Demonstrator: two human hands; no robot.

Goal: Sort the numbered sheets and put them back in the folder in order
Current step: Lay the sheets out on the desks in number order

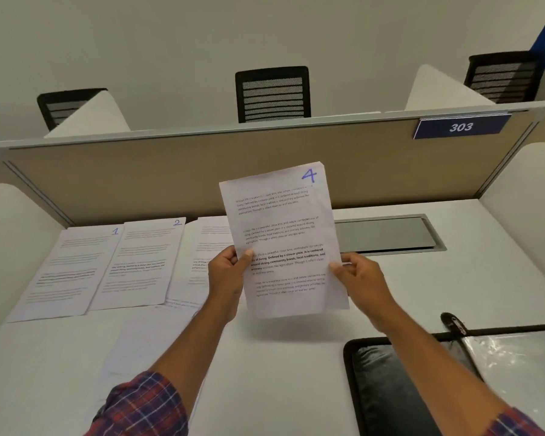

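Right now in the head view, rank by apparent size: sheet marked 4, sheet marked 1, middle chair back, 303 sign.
1. sheet marked 4, though held nearer the camera, which inflates it
2. sheet marked 1
3. middle chair back
4. 303 sign

The held sheet [283,240] covers the number on the third sheet [208,247].

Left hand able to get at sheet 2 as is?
Likely yes, once freed: sheet 2 lies uncovered on the desk left of it, but the left hand now pinches sheet 4 with the right hand.
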